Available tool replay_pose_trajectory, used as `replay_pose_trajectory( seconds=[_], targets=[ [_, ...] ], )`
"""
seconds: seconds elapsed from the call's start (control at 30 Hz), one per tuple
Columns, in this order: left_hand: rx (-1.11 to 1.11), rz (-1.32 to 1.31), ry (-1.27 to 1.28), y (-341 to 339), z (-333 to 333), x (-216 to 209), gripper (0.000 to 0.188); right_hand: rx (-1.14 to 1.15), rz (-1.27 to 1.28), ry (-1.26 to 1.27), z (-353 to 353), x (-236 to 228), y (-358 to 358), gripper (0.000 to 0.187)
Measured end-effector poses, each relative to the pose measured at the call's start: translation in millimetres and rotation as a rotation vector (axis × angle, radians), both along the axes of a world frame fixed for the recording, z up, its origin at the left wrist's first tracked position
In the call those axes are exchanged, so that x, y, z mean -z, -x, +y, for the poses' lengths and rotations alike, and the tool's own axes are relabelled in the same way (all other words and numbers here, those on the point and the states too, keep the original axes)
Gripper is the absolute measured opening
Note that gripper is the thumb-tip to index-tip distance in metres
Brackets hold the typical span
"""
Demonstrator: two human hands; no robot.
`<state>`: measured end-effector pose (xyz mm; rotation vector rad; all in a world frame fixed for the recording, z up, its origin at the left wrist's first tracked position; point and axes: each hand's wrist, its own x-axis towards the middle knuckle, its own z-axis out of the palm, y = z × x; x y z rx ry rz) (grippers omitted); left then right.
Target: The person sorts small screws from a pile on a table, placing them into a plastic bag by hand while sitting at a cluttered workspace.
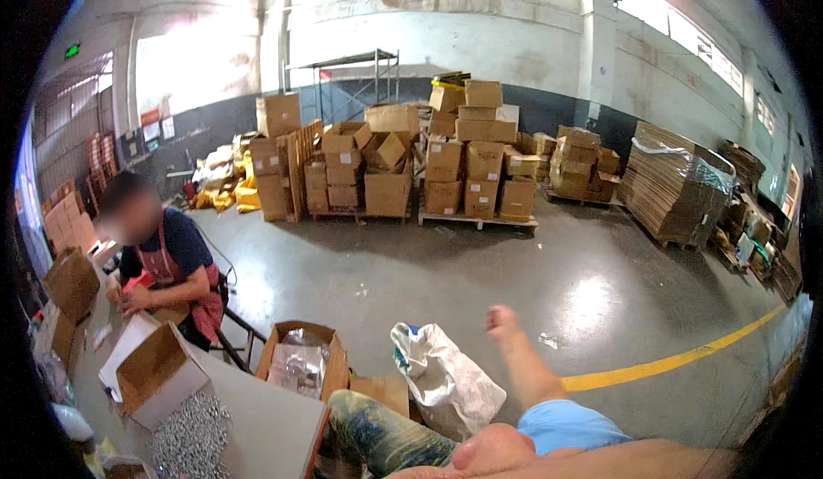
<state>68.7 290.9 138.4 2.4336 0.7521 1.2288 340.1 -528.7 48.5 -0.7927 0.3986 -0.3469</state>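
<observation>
My right hand (501, 320) hangs over the grey floor with its fingers curled into a loose fist, and I see nothing in it. The arm runs up to a light blue sleeve (570, 425). Beside that hand, to its left, stands a white woven sack (459, 385) with its mouth open. Left of the sack is an open cardboard box (334, 368) with clear plastic wrapping inside. My left hand is out of the picture. On the table (266, 419) at lower left, a heap of small silvery metal parts (193, 434) lies by a tipped open carton (161, 376).
At the table's far side sits a co-worker (176, 265) in a red apron, holding something red. Stacked cartons (446, 160) on pallets line the back wall. Flattened cardboard (673, 183) stands at right. A yellow line (669, 363) crosses the floor.
</observation>
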Motion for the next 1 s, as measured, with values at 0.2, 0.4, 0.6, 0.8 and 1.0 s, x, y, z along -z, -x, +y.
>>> replay_pose_trajectory(
  seconds=[0.2, 0.4, 0.6, 0.8, 1.0],
  targets=[
    [-0.031, 0.051, -0.110, -8, 9, 14, 0.026, 0.837, -0.260, 0.265, -188, -153, 88, 0.007],
    [0.037, -0.052, 0.181, -8, 16, 23, 0.025, 0.256, -0.169, 0.424, -32, -161, 43, 0.026],
    [0.018, -0.063, 0.189, -12, -17, -8, 0.023, -0.496, 0.268, 0.651, 177, -28, -8, 0.036],
    [-0.001, -0.100, 0.252, -5, -17, 0, 0.023, -0.605, -0.422, 0.929, 411, -82, 38, 0.014],
    [0.004, -0.161, 0.233, -11, -29, -19, 0.022, -0.994, -0.717, 1.034, 515, -125, 56, 0.019]
  ],
)
